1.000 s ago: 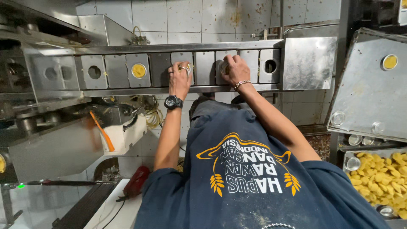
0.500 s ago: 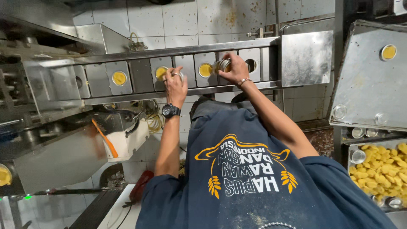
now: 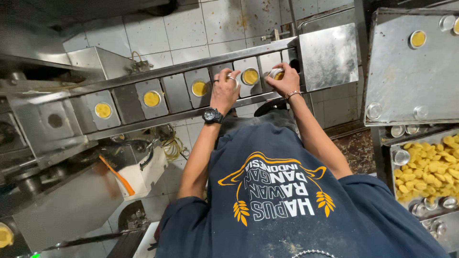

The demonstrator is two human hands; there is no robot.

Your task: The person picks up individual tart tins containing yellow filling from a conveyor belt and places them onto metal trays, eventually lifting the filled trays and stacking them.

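A tiled wall backs a steel conveyor (image 3: 143,119) of plates. My left hand (image 3: 224,91) rests there, fingers loosely spread; my right hand (image 3: 285,79) pinches a small metal cup (image 3: 276,73), seating it in a slot.

A single head-worn camera looks steeply down the person's shirt front (image 3: 282,200) to both hands at arm's reach, the left hand (image 3: 224,91) and right hand (image 3: 286,80) on a metal conveyor (image 3: 167,93).
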